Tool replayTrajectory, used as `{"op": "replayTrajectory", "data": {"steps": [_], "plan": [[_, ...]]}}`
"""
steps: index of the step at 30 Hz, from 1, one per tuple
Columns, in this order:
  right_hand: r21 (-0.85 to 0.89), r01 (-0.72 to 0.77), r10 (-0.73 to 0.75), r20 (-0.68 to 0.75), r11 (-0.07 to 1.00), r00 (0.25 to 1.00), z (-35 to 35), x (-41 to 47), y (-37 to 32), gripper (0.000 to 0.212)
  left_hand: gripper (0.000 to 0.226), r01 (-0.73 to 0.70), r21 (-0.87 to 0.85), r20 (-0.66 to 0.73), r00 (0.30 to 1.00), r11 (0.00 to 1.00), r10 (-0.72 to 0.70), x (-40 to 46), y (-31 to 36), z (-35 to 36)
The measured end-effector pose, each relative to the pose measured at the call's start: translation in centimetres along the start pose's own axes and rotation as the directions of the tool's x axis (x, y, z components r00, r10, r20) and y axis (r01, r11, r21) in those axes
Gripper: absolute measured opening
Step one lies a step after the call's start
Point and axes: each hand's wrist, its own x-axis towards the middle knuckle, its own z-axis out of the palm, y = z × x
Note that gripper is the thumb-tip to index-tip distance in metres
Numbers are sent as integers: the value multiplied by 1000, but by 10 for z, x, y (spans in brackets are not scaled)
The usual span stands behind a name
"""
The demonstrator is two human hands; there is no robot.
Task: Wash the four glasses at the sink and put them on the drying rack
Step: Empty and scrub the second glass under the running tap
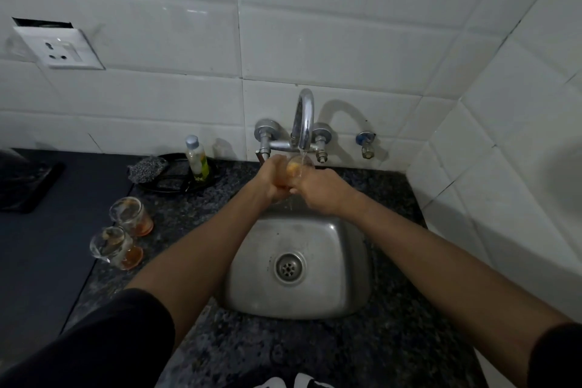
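Sleeves nearest; left hand (273,181) and right hand (318,187) gripping glass (296,167), rinsing under tap (303,118). Two dirty glasses (121,231) waiting; rack unseen.

Two bare forearms, uncovered from the wrists back to about the elbows. Left hand (273,181) and right hand (318,187) both bare: no gloves, no rings, no watch or bracelet visible at either wrist. Black sleeves over the upper arms, the left sleeve (104,337) loose and wide, plain cloth with a softly rounded hem and no print or seam detail to make out. Right sleeve (557,356) the same black, only a small part showing at the frame edge. Fingernails and finer marks too small and dim to tell.
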Motion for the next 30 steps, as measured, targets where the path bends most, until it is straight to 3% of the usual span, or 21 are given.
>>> {"op": "replayTrajectory", "data": {"steps": [5, 7, 9, 11, 13, 15, 16, 17, 19, 21, 22, 24, 27, 28, 30], "plan": [[369, -85, 133, -108, 926, 985, 0, 5, -17, 37, 36, -126, -60, 1, 992, 990, 127, 3, -3, 0], [297, -103, 148, -136, 949, 980, -1, 6, -15, 35, 37, -103, -71, 24, 994, 992, 105, 0, -2, 3], [72, -49, 54, -75, 996, 996, 1, 1, -7, 29, 43, -55, -51, 30, 998, 997, 57, -1, 1, 1], [71, -20, 25, -57, 997, 998, 7, -3, 1, 30, 42, -37, -35, -12, 999, 999, 37, -1, 5, 0], [379, -92, 116, -40, 921, 992, 5, -6, -7, 28, 36, -71, -81, -47, 997, 994, 68, -2, 2, 1], [640, -195, 241, 16, 743, 970, 3, -2, -16, 27, 38, -80, -107, -27, 997, 991, 77, -5, -4, 5], [650, -220, 277, 15, 728, 961, 2, 1, -19, 29, 41, -80, -141, -13, 997, 987, 79, -4, -7, 8], [575, -213, 277, -26, 790, 960, 1, 2, -19, 30, 42, -80, -135, -2, 997, 988, 81, -4, -8, 9], [276, -156, 189, -97, 949, 977, 3, 1, -13, 29, 45, -44, -117, 28, 998, 992, 48, -4, -5, 9], [34, -74, 76, -37, 997, 996, 6, -3, -2, 31, 45, -5, -57, 0, 1000, 998, 5, -3, 0, 6], [8, -51, 51, -21, 999, 998, 11, -5, 1, 37, 42, -1, -60, -13, 1000, 998, 0, -2, 0, 5], [198, -47, 55, -36, 979, 998, 14, -7, -2, 39, 36, -30, -83, -29, 999, 996, 27, -3, 0, 4], [616, -174, 247, -35, 769, 968, 7, -1, -18, 35, 39, -73, -89, -28, 997, 993, 71, -8, -6, 9], [640, -182, 280, -54, 746, 958, 5, 0, -22, 33, 41, -74, -79, -27, 997, 994, 72, -8, -7, 9], [448, -105, 194, -160, 888, 968, 5, -1, -21, 28, 48, -32, -25, -39, 999, 999, 31, -14, -4, 9]]}}
